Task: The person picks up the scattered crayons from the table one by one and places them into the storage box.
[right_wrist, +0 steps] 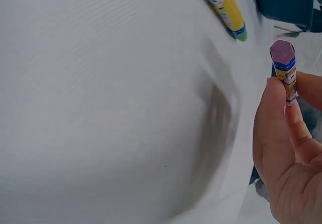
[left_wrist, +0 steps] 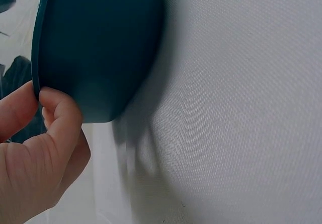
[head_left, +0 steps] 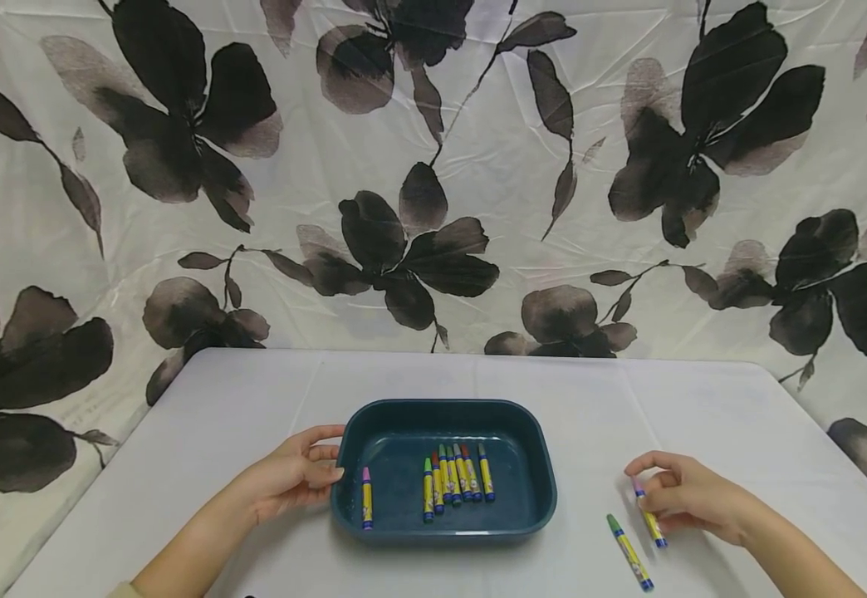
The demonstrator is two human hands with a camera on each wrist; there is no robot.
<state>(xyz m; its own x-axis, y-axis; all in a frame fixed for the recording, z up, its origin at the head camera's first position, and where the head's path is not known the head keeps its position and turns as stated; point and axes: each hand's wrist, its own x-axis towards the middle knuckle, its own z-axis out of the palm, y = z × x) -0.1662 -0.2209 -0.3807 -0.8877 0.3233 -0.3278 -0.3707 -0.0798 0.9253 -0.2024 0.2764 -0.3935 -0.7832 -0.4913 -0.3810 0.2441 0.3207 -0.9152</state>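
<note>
A dark teal tray [head_left: 444,536] sits on the white table. Its left rim is gripped between the thumb and fingers of my left hand [head_left: 290,477]; the left wrist view shows the pinch on the tray wall [left_wrist: 100,48] up close. To the right of the tray, my right hand [head_left: 698,501] pinches a pinkish-purple crayon [head_left: 653,523] with a yellow and blue wrapper, its purple end [right_wrist: 283,53] facing the right wrist camera. Beside that hand a green crayon [head_left: 630,554] lies on the cloth. Inside the tray, several crayons [head_left: 451,477] lie grouped side by side, with one pink crayon [head_left: 367,500] apart at the left.
White cloth covers the table [head_left: 590,399], whose far edge meets a hanging fabric [head_left: 433,166] printed with dark flowers. The tray's right wall stands a short way left of the green crayon.
</note>
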